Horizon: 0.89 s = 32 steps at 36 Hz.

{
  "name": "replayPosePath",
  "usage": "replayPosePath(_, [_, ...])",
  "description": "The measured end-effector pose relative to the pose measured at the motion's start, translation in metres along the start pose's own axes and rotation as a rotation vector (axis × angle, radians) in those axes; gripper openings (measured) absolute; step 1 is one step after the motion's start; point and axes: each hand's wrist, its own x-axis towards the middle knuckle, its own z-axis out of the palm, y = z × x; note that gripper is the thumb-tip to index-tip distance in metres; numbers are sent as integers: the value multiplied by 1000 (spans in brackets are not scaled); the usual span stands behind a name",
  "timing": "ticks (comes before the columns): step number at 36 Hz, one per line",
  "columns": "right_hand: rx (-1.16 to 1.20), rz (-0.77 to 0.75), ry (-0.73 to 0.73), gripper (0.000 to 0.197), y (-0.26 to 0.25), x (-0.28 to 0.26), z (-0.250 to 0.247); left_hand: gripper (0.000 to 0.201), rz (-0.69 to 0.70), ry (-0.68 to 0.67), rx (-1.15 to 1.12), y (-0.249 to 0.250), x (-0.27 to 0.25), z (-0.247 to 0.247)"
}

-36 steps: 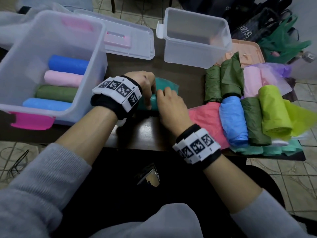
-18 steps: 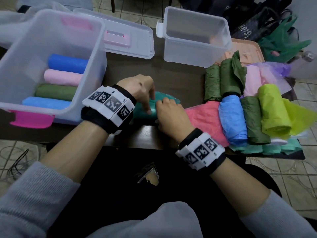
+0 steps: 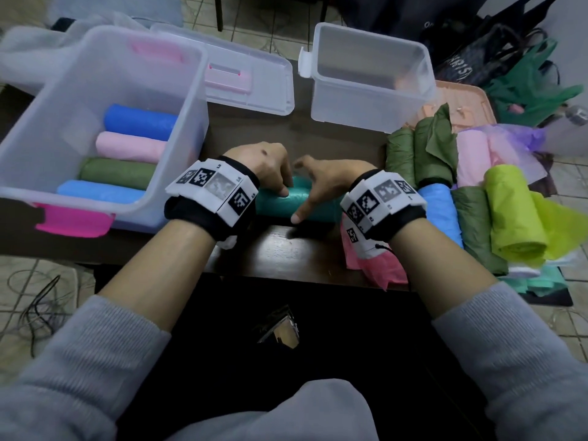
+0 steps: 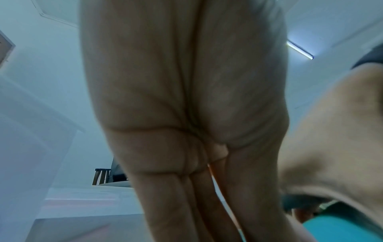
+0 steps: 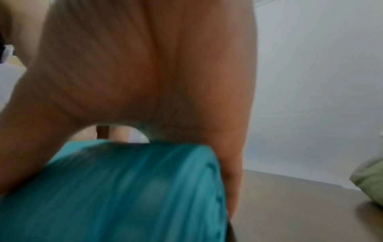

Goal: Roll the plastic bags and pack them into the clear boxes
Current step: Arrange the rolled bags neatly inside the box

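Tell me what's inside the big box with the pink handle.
The big box holds four rolled bags in a row: blue, pink, green, light blue. Its near wall hides the nearest corner.

A home room: tiled floor (image 3: 38,281), dark wooden table (image 3: 280,249), bags heaped (image 3: 509,68) by the wall.
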Motion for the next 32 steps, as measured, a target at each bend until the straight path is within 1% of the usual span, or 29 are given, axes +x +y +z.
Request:
replayPosePath(2, [6, 5, 9, 108, 0, 4, 7, 31, 3, 3, 1, 0, 1, 0])
replayPosePath(5, [-22, -24, 81, 81, 2, 8, 17, 30, 7, 0, -4, -2, 3, 0])
replayPosePath(6, [-16, -36, 95, 77, 3, 9, 19, 30, 9, -1, -9, -3, 3, 0])
replayPosePath(7, [3, -46, 108, 78, 5, 8, 22, 30, 10, -2, -15, -3, 3, 0])
replayPosePath(10, [84, -69, 152, 98, 8, 5, 26, 33, 19, -6, -31, -4, 2, 0])
replayPosePath(11, [109, -77, 157, 100, 9, 5, 27, 34, 25, -7, -35, -4, 2, 0])
replayPosePath(13, [133, -78, 154, 94, 10, 4, 28, 34, 36, -4, -34, -3, 1, 0])
replayPosePath(15, [89, -78, 175, 84, 9, 2, 31, 34, 47, -2, -34, -3, 0, 1])
replayPosePath(17, [-12, -99, 223, 78, 7, 0, 35, 33, 51, -8, -36, -4, 0, 2])
replayPosePath(19, [-75, -118, 275, 81, 5, -4, 44, 33, 50, -14, -49, -5, 0, 3])
replayPosePath(21, [-84, -136, 354, 81, 4, -7, 56, 33, 50, -14, -67, -6, -1, 5])
replayPosePath(23, [-102, -154, 435, 76, 4, -8, 66, 32, 62, -9, -78, -7, -3, 7])
replayPosePath(25, [-116, -166, 483, 71, 3, -10, 72, 32, 78, 4, -91, -8, -7, 10])
replayPosePath(27, [-61, -172, 482, 66, 2, -9, 74, 32, 104, 56, -126, -8, -10, 11])
replayPosePath(28, [-7, -167, 470, 63, 2, -8, 73, 32, 114, 109, -164, -8, -12, 11])
replayPosePath(32, [216, -150, 432, 51, -3, -3, 65, 30, 131, 446, -416, -5, -26, -4])
